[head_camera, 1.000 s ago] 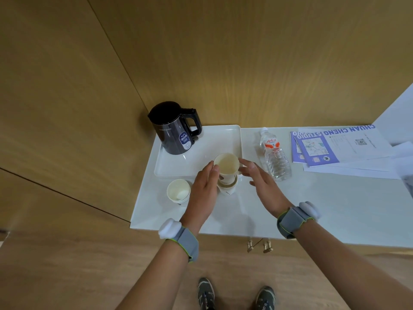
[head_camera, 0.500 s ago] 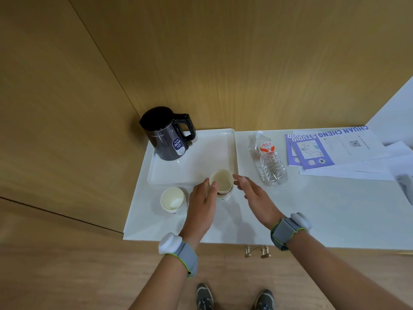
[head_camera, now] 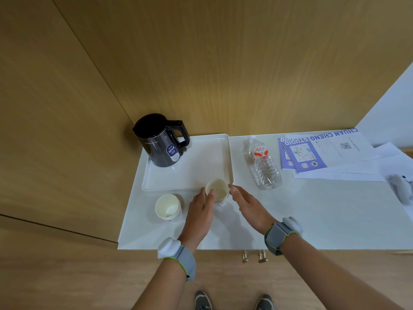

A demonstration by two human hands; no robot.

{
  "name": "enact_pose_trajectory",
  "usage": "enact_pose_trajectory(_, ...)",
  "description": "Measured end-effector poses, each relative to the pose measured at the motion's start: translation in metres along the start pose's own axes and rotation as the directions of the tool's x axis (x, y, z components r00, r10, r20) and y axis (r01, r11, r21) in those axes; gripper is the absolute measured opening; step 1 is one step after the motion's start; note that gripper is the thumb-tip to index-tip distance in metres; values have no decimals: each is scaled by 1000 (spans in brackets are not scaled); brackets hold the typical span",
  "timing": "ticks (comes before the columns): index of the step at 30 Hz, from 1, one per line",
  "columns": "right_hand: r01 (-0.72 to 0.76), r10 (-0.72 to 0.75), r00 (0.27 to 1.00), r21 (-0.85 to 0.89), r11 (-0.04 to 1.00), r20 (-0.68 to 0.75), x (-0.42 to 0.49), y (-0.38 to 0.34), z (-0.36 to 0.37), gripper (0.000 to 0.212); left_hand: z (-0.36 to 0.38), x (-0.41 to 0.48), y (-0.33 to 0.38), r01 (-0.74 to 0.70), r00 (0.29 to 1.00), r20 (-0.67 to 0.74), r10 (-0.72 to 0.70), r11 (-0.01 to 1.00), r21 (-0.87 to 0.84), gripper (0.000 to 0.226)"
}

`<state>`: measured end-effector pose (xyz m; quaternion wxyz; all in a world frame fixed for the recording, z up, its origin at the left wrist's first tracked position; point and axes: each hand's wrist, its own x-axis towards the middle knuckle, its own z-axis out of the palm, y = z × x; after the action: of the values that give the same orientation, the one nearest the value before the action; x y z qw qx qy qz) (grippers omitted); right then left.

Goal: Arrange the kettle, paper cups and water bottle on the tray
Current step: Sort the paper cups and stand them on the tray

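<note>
- Up close, the left hand (head_camera: 199, 209) grips the cup (head_camera: 217, 189) from its left side, thumb and fingers curled against the wall just under the rim.
- The right hand (head_camera: 248, 204) lies flat with its back up and its fingers nearly straight. Their tips touch the cup's right side and close round nothing.
- The cup stands upright, mouth open, at the near right corner of the tray (head_camera: 201, 162). Its mouth overlaps the tray's near rim, while its base shows over the counter (head_camera: 312, 215). Whether it rests there or is lifted, I cannot tell.
- A second cup (head_camera: 168, 208) stands upright on the counter to the left, just near the tray's near edge and apart from the left hand.
- The kettle (head_camera: 161, 142) stands upright in the tray's far left corner, handle to the right.
- The bottle (head_camera: 264, 166) lies on its side on the counter, right of the tray, cap pointing far.
- Farther right lie leaflets (head_camera: 299, 155) on white sheets.
- Both wrists wear grey bands (head_camera: 178, 258).
</note>
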<state>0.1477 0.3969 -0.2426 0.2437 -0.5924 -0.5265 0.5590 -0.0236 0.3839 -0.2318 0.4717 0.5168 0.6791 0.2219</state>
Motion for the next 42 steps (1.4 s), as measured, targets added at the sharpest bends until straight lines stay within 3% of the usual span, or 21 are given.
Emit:
enact_pose_trajectory(2, 2, -1, 1000, 40, 999, -9, -1, 0, -1, 61, -2, -5, 3, -7, 1000, -17, 6, 997, -76, 53)
enact_pose_trajectory(6, 23, -17, 999, 118, 993, -51, -4, 7, -7, 86, -6, -8, 0, -16, 997, -75, 5, 988, -154, 55)
enact_pose_trajectory(13, 14, 1, 996, 187, 982, -84, -11, 13, -17, 52, -13, -3, 2, -10, 992, -123, -14, 981, -195, 47)
enact_pose_trajectory(26, -58, 58, 998, 265, 962, 7, -20, 32, -32, 56, -6, -10, 21, 40, 976, -203, -82, 978, -205, 48)
enact_pose_trajectory(31, -115, 109, 993, 307, 945, 38, -13, 27, -29, 57, -11, 0, 22, 77, 978, -174, -117, 972, -222, 45)
enact_pose_trajectory(35, -138, 129, 990, 238, 961, 50, -4, 23, -20, 57, -19, 19, 22, 125, 979, -128, -156, 968, -218, 41)
enact_pose_trajectory(42, -222, 230, 973, 232, 947, -9, 13, 19, -5, 46, -26, 59, 12, 226, 974, 48, -222, 968, -112, 63)
